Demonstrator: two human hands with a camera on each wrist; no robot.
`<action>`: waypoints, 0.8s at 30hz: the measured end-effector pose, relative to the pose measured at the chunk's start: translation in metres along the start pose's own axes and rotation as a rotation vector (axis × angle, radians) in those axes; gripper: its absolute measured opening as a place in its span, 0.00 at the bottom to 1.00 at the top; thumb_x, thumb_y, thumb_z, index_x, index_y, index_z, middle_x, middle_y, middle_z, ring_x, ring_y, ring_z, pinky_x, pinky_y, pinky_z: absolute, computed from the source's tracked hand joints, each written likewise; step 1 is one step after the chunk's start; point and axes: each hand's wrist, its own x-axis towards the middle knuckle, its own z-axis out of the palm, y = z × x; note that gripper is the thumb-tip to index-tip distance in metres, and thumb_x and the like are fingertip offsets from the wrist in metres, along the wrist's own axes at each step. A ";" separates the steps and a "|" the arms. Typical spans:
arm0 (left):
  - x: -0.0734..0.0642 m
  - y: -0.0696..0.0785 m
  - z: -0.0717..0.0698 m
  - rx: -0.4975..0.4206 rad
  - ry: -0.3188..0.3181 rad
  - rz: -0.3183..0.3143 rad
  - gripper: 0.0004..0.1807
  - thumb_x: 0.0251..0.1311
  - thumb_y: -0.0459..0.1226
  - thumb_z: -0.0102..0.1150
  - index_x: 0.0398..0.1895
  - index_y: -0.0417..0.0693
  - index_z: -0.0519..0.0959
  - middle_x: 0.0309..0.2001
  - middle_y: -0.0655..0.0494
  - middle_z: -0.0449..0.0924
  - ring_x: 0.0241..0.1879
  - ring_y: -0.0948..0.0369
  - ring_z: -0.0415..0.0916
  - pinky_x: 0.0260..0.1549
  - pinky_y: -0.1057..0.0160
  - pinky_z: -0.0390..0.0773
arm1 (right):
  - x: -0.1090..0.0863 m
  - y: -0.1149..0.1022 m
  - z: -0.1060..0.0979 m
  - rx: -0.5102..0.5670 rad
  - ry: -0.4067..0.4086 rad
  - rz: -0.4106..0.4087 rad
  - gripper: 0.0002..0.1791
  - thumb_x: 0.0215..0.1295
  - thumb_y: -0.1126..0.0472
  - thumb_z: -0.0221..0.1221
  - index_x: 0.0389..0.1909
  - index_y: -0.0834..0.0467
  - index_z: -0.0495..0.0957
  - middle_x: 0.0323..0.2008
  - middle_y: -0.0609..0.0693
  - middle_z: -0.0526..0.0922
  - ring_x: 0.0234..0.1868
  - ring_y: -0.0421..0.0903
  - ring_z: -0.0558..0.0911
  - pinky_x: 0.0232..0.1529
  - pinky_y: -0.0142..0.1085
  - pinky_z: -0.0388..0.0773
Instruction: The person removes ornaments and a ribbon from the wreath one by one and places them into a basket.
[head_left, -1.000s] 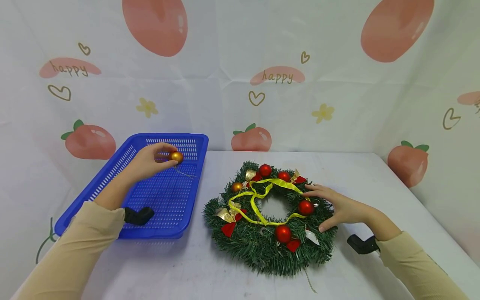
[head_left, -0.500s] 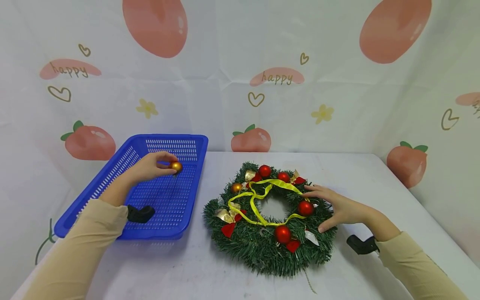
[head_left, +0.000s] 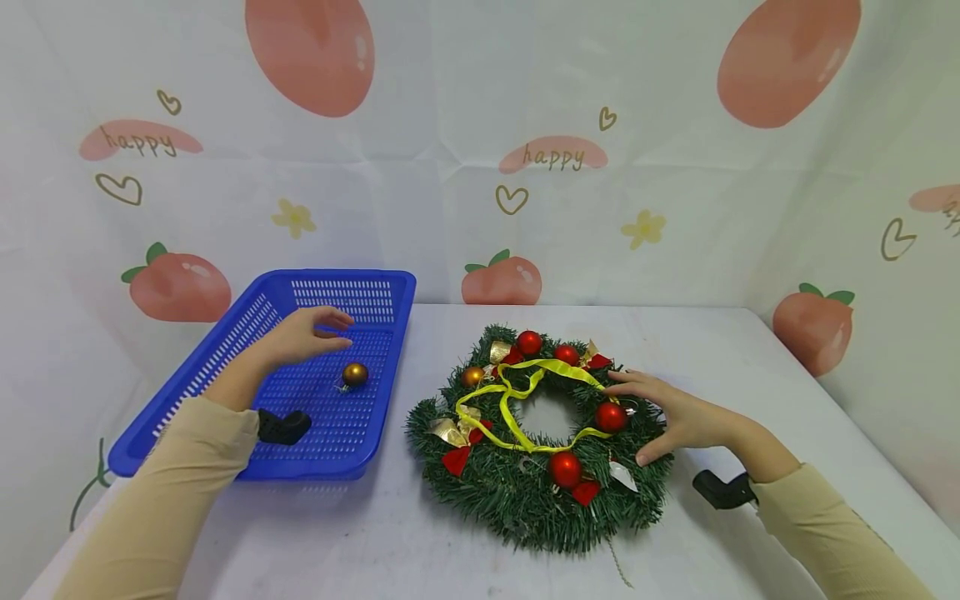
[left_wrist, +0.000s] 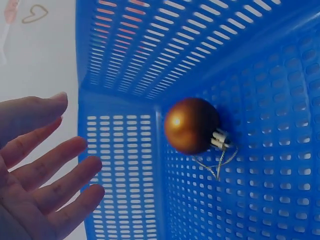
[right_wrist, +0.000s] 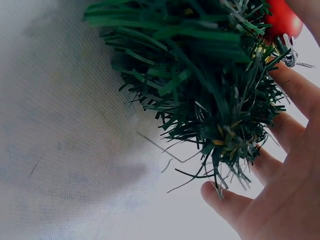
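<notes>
Above the blue plastic basket (head_left: 396,367), my left hand (head_left: 303,335) is open with its fingers spread and nothing between them. A gold bauble (head_left: 355,374) with a silver cap and string loop lies on the basket floor, below and apart from the fingertips; the left wrist view shows the bauble (left_wrist: 192,126) close up. My right hand (head_left: 693,421) rests against the right side of the green tinsel wreath (head_left: 517,508), fingers extended. In the right wrist view the fingers (right_wrist: 295,90) touch the wreath's bristles, near a red bauble (right_wrist: 282,21).
On the wreath are several red baubles, a gold bauble (head_left: 473,377), gold and red bows and a loose yellow ribbon (head_left: 517,425). It lies on a white-covered table (head_left: 315,542), right of the basket. A printed cloth (head_left: 442,100) hangs behind.
My left hand lowered the gold bauble a little and let it go; it now lies in the basket and the fingers have parted. The right hand has stayed on the wreath.
</notes>
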 end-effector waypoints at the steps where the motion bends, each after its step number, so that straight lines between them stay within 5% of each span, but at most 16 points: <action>1: 0.000 0.001 0.000 -0.004 0.007 0.000 0.21 0.62 0.36 0.55 0.55 0.31 0.70 0.55 0.29 0.72 0.54 0.36 0.72 0.51 0.44 0.75 | 0.000 0.000 0.000 0.000 0.000 0.000 0.45 0.43 0.54 0.73 0.64 0.56 0.64 0.70 0.67 0.51 0.67 0.73 0.46 0.53 0.75 0.52; 6: -0.001 0.011 -0.002 -0.028 0.043 0.033 0.22 0.63 0.39 0.55 0.56 0.34 0.71 0.56 0.33 0.73 0.56 0.38 0.71 0.54 0.44 0.73 | 0.000 0.000 0.000 0.001 -0.003 0.004 0.45 0.43 0.54 0.73 0.64 0.56 0.64 0.70 0.67 0.51 0.67 0.73 0.46 0.53 0.76 0.52; 12: -0.003 0.046 0.002 -0.082 0.056 0.110 0.21 0.63 0.39 0.56 0.55 0.36 0.72 0.55 0.37 0.75 0.56 0.42 0.74 0.54 0.46 0.74 | 0.000 -0.001 0.000 0.005 -0.005 0.013 0.45 0.43 0.54 0.73 0.65 0.56 0.64 0.70 0.67 0.51 0.67 0.73 0.46 0.53 0.76 0.52; 24: -0.015 0.112 0.048 -0.132 -0.050 0.322 0.17 0.59 0.38 0.60 0.52 0.45 0.76 0.52 0.48 0.79 0.52 0.53 0.78 0.54 0.52 0.76 | 0.000 -0.001 -0.001 0.018 -0.009 0.018 0.45 0.43 0.54 0.72 0.65 0.56 0.63 0.70 0.66 0.50 0.68 0.73 0.45 0.53 0.76 0.52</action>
